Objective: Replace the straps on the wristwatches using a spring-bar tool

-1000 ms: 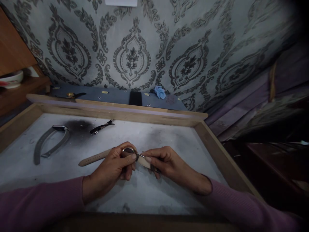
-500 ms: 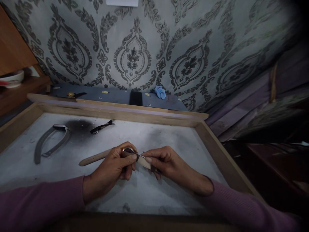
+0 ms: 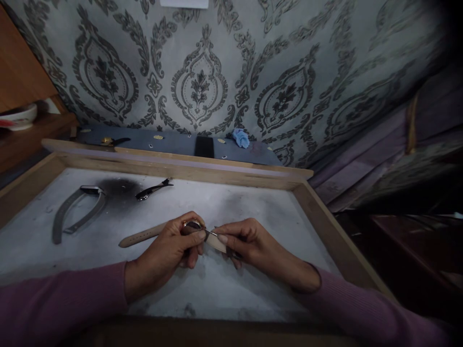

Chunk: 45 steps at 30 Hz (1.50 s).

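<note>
A wristwatch (image 3: 193,225) with a round case and a beige strap is gripped between the thumb and fingers of my left hand (image 3: 171,248). One strap half (image 3: 141,237), with a row of holes, sticks out to the left; the other half (image 3: 216,242) runs right, toward my other hand. My right hand (image 3: 249,241) is closed in a pinch on a thin metal tool (image 3: 211,233), whose tip meets the edge of the watch case where the strap joins. Fingers hide the tool's rear end and the strap's right end.
A grey-strapped watch (image 3: 77,212) and a black clip-like item (image 3: 154,189) lie on the white board (image 3: 253,289). A raised wooden rim (image 3: 217,174) borders the board. Beyond it are a dark flat object (image 3: 204,147), a blue crumpled cloth (image 3: 240,138) and another watch-like item (image 3: 108,141).
Both hands keep their grip on the watch and the thin tool, with hardly any motion. The whole view has shifted very slightly.
</note>
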{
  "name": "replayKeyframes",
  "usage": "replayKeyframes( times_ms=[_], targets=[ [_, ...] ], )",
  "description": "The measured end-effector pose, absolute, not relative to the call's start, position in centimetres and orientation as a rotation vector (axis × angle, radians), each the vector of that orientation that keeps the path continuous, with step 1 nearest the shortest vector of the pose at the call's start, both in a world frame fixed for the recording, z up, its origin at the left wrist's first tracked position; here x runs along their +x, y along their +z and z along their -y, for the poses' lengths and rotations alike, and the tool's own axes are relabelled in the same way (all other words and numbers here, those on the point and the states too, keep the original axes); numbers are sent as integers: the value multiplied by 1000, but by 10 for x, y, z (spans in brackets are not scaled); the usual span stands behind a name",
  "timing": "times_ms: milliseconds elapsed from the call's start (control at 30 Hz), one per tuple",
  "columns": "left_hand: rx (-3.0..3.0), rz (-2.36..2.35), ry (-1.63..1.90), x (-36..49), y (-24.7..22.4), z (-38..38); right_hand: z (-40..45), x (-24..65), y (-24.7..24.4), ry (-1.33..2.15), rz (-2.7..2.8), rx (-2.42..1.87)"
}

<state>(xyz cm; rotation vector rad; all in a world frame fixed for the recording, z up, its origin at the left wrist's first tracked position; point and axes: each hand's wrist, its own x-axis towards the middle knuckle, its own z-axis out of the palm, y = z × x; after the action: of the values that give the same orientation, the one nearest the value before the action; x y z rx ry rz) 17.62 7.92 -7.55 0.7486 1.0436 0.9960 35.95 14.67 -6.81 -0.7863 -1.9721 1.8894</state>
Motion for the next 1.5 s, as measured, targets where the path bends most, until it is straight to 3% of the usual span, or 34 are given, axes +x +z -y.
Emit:
replayKeyframes(
  times_ms=[1500],
  targets=[
    [870,-959,938,172,-85,-86,-144,361,-70,1933,1885,-848]
  ],
)
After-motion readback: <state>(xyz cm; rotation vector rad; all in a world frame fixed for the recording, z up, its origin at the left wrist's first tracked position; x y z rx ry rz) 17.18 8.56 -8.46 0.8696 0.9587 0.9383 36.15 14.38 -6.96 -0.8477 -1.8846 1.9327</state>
